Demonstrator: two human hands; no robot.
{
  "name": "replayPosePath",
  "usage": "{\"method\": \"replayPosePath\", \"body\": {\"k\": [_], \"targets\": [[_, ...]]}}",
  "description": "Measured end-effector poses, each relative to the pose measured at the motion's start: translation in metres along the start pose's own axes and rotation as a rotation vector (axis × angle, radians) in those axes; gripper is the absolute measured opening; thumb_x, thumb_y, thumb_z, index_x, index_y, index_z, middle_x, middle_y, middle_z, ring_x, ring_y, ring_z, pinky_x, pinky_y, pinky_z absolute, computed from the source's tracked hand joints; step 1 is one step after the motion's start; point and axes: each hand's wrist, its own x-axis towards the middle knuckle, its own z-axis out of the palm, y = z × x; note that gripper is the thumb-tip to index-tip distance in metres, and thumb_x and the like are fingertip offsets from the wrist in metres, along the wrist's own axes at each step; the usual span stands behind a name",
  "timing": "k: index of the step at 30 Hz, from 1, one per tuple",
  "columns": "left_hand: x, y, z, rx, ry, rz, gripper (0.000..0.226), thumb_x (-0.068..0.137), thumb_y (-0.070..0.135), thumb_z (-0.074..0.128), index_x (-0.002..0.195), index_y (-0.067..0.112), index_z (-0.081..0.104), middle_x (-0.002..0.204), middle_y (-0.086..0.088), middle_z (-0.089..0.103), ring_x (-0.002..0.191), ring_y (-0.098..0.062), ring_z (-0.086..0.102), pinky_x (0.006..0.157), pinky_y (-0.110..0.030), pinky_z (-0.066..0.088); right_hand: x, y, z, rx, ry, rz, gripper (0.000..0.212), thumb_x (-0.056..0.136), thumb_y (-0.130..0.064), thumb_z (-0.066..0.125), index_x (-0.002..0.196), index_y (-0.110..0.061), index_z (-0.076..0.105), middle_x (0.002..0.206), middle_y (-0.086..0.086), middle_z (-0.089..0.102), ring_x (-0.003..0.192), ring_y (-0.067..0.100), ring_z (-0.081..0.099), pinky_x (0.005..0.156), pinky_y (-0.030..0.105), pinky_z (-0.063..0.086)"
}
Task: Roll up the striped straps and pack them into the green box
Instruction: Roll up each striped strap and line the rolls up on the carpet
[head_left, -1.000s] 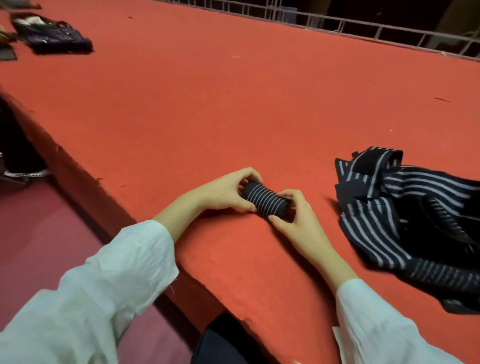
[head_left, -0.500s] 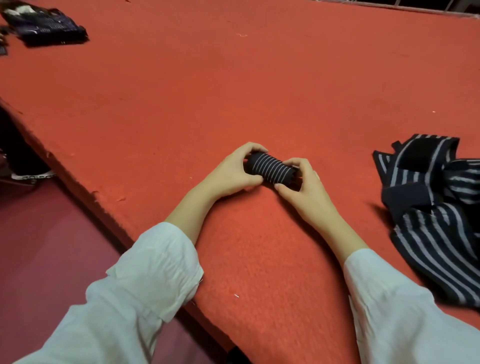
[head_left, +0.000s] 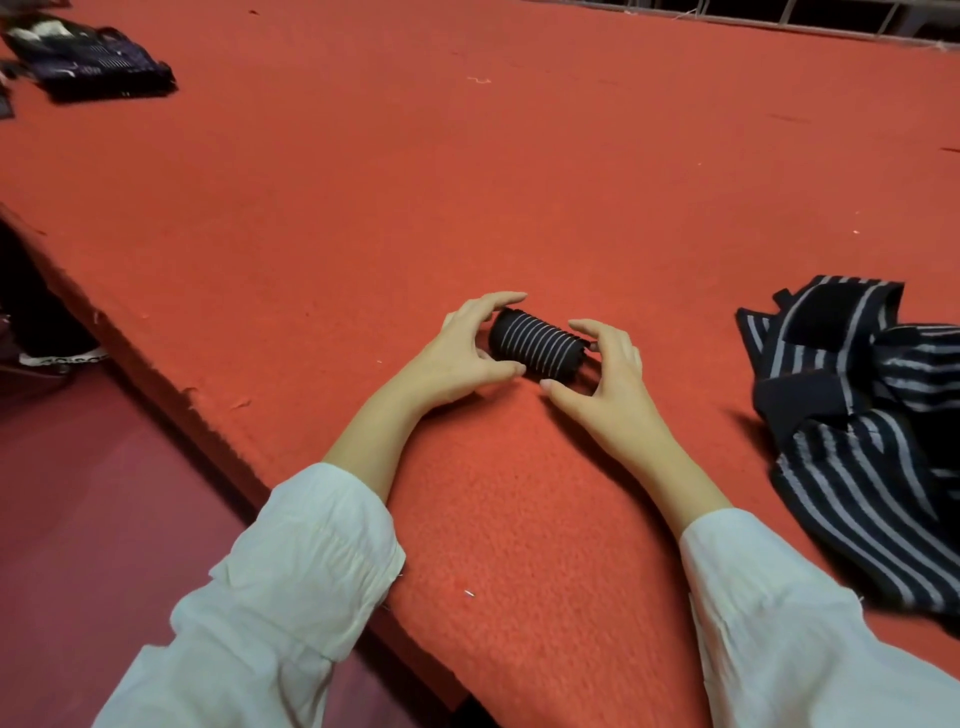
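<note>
- On the red table (head_left: 571, 182), far left, a dark bundle (head_left: 98, 62) is lying.
- Left hand (head_left: 467, 353) is curling its fingers round the rolled strap (head_left: 537, 345), which is lying on the table.
- Right hand (head_left: 608, 379) is curling round the other end.
- Loose straps (head_left: 857, 426) are lying heaped, far right.

The bench (head_left: 519, 182) is covered in orange-red, felt-like cloth, matt and fuzzy, with a ragged, fraying near edge. The rolled strap (head_left: 537, 345) is dark woven cloth with thin pale stripes, matt and faintly ribbed. The loose straps (head_left: 852, 457) at the right are the same striped cloth, soft and limp, with plain black patches that look fuzzier. The sleeves (head_left: 291, 582) are thin white cloth, matt and crinkled. The floor (head_left: 104, 519) beside the bench looks smooth and dull maroon.
</note>
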Motion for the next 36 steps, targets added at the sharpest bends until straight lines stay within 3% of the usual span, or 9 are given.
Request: {"method": "replayPosePath", "body": {"k": [6,8,10,13,17,21,24,28,36], "targets": [[-0.001,-0.002,0.000,-0.022,0.006,0.006,0.066,0.079,0.007,0.075,0.129,0.040,0.047,0.132,0.001,0.041,0.084,-0.007,0.058,0.077,-0.020,0.050,-0.001,0.002,0.002,-0.016,0.031,-0.039,0.061,0.079,-0.012,0.073,0.133,-0.019,0.045,0.128,-0.007,0.040,0.124,0.014,0.036,0.102,0.020,0.027],[0.001,-0.004,0.000,-0.023,0.002,0.007,0.064,0.077,0.013,0.076,0.129,0.039,0.048,0.135,-0.001,0.042,0.099,-0.012,0.061,0.083,-0.025,0.053,-0.001,0.001,0.001,-0.002,0.043,-0.032,0.059,0.080,-0.012,0.073,0.132,-0.020,0.046,0.127,-0.008,0.040,0.124,0.015,0.037,0.102,0.020,0.028],[0.003,-0.004,-0.003,-0.027,-0.001,-0.006,0.064,0.073,0.025,0.077,0.130,0.039,0.049,0.138,0.001,0.043,0.122,-0.013,0.051,0.093,-0.029,0.052,-0.003,0.001,-0.001,0.037,0.057,-0.008,0.057,0.080,-0.012,0.073,0.129,-0.024,0.046,0.126,-0.010,0.039,0.124,0.014,0.038,0.104,0.021,0.031],[0.003,0.002,-0.009,-0.009,0.002,-0.038,0.063,0.065,0.044,0.076,0.121,0.051,0.049,0.139,0.007,0.042,0.130,-0.010,0.042,0.105,-0.038,0.045,-0.006,-0.001,-0.008,0.045,0.055,0.017,0.057,0.081,-0.012,0.073,0.130,-0.024,0.045,0.125,-0.011,0.038,0.124,0.013,0.037,0.099,0.008,0.030],[-0.001,0.022,-0.020,0.189,0.032,-0.048,0.060,0.073,0.037,0.078,0.125,0.047,0.047,0.135,0.011,0.041,0.131,-0.015,0.035,0.111,-0.045,0.035,-0.012,-0.007,-0.029,-0.014,0.064,0.036,0.058,0.081,-0.016,0.072,0.133,-0.023,0.046,0.127,-0.009,0.038,0.126,0.015,0.038,0.104,0.027,0.033],[-0.009,0.062,-0.023,0.413,-0.007,-0.007,0.059,0.083,0.028,0.073,0.135,0.031,0.046,0.140,0.003,0.040,0.132,-0.017,0.030,0.113,-0.036,0.027,-0.024,-0.025,-0.064,-0.097,0.077,-0.015,0.051,0.084,-0.018,0.070,0.130,-0.020,0.050,0.124,-0.007,0.039,0.125,0.014,0.036,0.101,0.021,0.026],[-0.018,0.098,-0.009,0.573,-0.063,0.083,0.055,0.085,0.028,0.070,0.135,0.025,0.047,0.138,-0.001,0.041,0.131,-0.021,0.031,0.107,-0.029,0.024,-0.042,-0.036,-0.094,-0.229,0.071,-0.046,0.043,0.084,-0.026,0.069,0.125,-0.022,0.055,0.125,-0.004,0.043,0.124,0.016,0.036,0.107,0.032,0.029],[-0.035,0.146,0.038,0.695,-0.171,0.206,0.053,0.085,0.030,0.069,0.133,0.021,0.048,0.136,-0.002,0.042,0.128,-0.024,0.035,0.108,-0.037,0.032,-0.086,-0.041,-0.146,-0.417,0.047,-0.038,0.043,0.086,-0.036,0.066,0.125,-0.024,0.056,0.128,-0.002,0.046,0.125,0.018,0.037,0.107,0.042,0.032],[-0.063,0.220,0.177,0.772,-0.328,0.433,0.058,0.086,0.035,0.066,0.138,0.021,0.043,0.136,-0.002,0.043,0.125,-0.024,0.039,0.105,-0.045,0.037,-0.212,-0.016,-0.274,-0.620,0.159,0.112,0.042,0.087,-0.036,0.064,0.126,-0.022,0.056,0.128,-0.001,0.047,0.124,0.019,0.038,0.103,0.038,0.033]]}}
